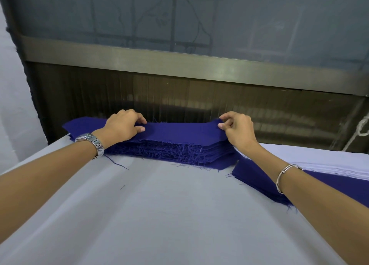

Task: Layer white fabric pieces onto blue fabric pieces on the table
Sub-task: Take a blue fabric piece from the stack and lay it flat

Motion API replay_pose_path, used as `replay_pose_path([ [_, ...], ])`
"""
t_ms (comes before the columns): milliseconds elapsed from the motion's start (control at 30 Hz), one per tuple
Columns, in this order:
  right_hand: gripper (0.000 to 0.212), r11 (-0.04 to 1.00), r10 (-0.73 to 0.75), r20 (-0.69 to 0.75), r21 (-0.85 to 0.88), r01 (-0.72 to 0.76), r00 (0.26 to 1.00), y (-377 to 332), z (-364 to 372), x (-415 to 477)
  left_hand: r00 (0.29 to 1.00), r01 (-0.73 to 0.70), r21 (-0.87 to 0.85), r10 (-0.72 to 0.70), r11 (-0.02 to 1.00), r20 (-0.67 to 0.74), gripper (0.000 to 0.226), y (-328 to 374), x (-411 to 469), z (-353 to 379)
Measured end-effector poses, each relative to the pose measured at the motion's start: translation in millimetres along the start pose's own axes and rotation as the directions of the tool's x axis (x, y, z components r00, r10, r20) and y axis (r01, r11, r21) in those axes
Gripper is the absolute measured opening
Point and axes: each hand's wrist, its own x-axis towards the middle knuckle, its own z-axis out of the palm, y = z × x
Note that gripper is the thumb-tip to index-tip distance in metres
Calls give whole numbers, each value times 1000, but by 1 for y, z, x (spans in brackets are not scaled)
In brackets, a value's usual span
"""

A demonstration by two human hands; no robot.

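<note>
Blue stack point(169, 147): thick pile of deep-blue pieces with frayed, thready edges, lying flat at the table's far edge.
Top blue piece point(179, 130): far edge raised, pinched at its ends by the left hand point(123, 125) and the right hand point(237, 129).
Second blue pile point(257, 177): thinner, flat, just right of the first.
White pieces point(329, 166): pale layered stack at far right, bordering the second blue pile.

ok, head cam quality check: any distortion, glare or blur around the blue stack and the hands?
Head view: wide-angle bowing, the metal rail curves and slants; light soft and even, shadows faint; dull sheen on the rail and the dark panel, no blown glare; left hand, right hand and the top blue piece they pinch are sharp, the blue stack frayed threads readable.
</note>
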Motion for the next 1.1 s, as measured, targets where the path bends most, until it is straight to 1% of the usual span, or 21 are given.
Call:
replay_pose_path([
  [100,23,999,-31,5,-8,31,1000,0,2,-2,1000,-5,-11,5,1000,12,33,0,1,-1],
  [200,15,999,-44,-4,32,44,999,0,2,-3,999,-21,-19,21,1000,33,37,-1,4,-1],
  [333,4,992,-125,-87,-15,124,988,4,0,-7,996,-49,-13,50,999,75,48,-3,10,-2],
  [367,3,990,-143,-109,-7,143,984,5,0,-8,995,-56,-15,57,998,86,50,-4,11,-2],
  [433,1,983,-164,-130,65,174,978,6,-3,-12,993,-74,-23,76,997,91,51,-5,12,-3],
  [500,5,968,-183,-113,151,199,977,8,-6,-16,993,-111,3,111,994,43,45,-7,11,-6],
  [600,5,953,-121,-55,272,132,991,10,-11,-20,979,-184,77,190,980,-76,26,-15,6,-11],
  [667,5,944,-105,-53,309,116,993,12,-13,-22,971,-205,128,218,970,-98,19,-23,2,-13],
  [700,6,942,-115,-60,309,128,992,12,-15,-22,971,-202,173,220,964,-91,23,-28,-1,-14],
  [767,10,936,-136,-62,319,149,989,10,-19,-22,976,-178,278,206,944,-75,38,-37,-4,-15],
  [833,10,928,-164,-61,328,175,985,7,-24,-21,976,-158,324,198,933,-94,43,-47,-8,-19],
  [933,17,917,-205,-66,335,216,976,3,-33,-20,965,-158,310,213,937,-152,36,-57,-15,-29],
  [1000,24,920,-204,-57,330,211,977,1,-43,-20,952,-174,264,231,949,-200,31,-59,-23,-38],
  [1033,26,924,-186,-50,330,192,981,1,-50,-18,943,-186,244,243,952,-227,29,-58,-26,-43],
  [1100,24,926,-101,-24,363,103,995,4,-65,-17,927,-195,228,255,954,-276,28,-57,-34,-52],
])
